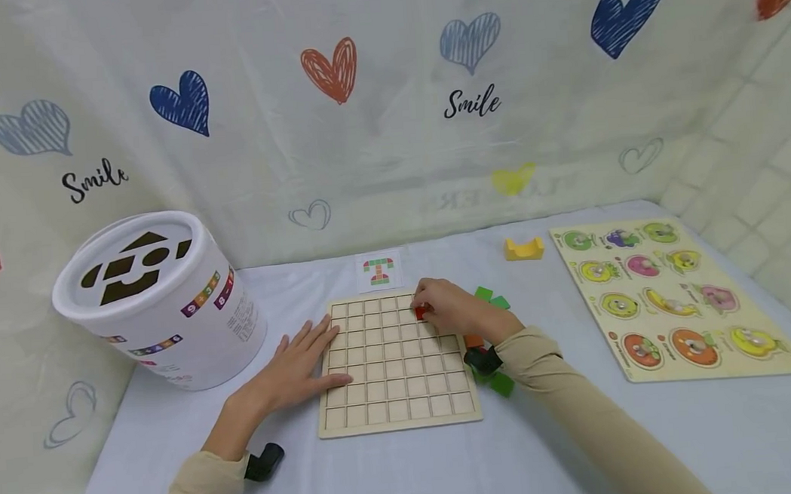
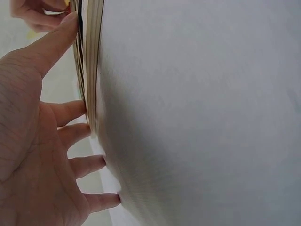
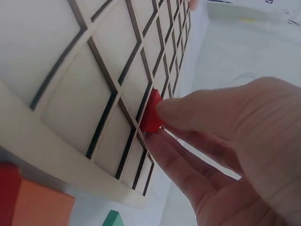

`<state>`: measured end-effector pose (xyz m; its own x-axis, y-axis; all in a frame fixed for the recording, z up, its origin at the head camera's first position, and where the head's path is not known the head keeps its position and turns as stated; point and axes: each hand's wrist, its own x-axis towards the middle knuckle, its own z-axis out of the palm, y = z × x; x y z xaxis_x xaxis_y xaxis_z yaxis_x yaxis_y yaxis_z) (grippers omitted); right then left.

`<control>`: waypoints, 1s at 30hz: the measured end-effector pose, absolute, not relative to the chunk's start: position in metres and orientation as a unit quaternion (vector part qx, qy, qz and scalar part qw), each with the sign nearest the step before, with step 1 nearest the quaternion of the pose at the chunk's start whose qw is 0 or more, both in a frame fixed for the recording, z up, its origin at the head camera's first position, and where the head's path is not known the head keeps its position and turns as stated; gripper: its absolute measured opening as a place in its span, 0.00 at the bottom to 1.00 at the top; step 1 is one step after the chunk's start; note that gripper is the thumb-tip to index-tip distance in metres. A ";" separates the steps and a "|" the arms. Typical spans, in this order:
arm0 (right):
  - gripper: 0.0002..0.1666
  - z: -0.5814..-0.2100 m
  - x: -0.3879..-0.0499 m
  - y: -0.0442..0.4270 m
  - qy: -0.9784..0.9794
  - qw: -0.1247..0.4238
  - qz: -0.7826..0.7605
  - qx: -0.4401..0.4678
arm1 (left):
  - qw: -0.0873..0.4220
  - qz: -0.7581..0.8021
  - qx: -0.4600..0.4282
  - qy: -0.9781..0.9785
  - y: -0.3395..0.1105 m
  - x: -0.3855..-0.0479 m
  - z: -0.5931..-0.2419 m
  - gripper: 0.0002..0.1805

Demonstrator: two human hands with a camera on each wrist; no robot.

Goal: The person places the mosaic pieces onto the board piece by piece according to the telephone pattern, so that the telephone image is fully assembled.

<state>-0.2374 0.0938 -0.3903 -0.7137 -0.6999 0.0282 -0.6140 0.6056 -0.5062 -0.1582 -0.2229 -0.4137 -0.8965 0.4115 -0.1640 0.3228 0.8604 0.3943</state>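
Note:
A wooden grid board (image 1: 385, 368) lies on the white cloth. The left hand (image 1: 297, 370) rests with spread, straight fingers along the board's left edge; in the left wrist view that hand (image 2: 42, 141) has its thumb and some fingertips at the board's side (image 2: 91, 66), the others on the cloth. Over the upper right part of the grid, the right hand (image 1: 450, 308) pinches a small red piece (image 1: 421, 313). In the right wrist view, thumb and fingers of the right hand (image 3: 221, 136) hold the red piece (image 3: 151, 113) against the grid (image 3: 117, 136).
Green pieces (image 1: 502, 384) and an orange piece (image 1: 473, 340) lie right of the board. Behind it is a pattern card (image 1: 379, 271). A white bucket (image 1: 161, 307) stands left, a yellow arch block (image 1: 523, 250) at the back, a fruit puzzle board (image 1: 677, 298) at the right.

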 end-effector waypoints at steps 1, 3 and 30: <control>0.16 -0.390 -0.237 0.094 0.894 0.084 -0.242 -0.368 | 0.121 0.179 0.193 0.957 -0.222 -0.158 -0.413 0.54; 0.16 -0.390 -0.237 0.093 0.896 0.078 -0.236 -0.369 | 0.119 0.177 0.195 0.957 -0.222 -0.159 -0.412 0.54; 0.11 -0.371 -0.226 0.160 0.901 0.057 -0.296 -0.313 | 0.115 0.182 0.195 0.957 -0.222 -0.158 -0.414 0.53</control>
<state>-0.2262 0.1596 -0.3708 -0.7972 -0.5981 0.0822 -0.5303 0.6287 -0.5688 -0.1576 -0.2225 -0.4136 -0.8977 0.4150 -0.1481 0.3315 0.8575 0.3934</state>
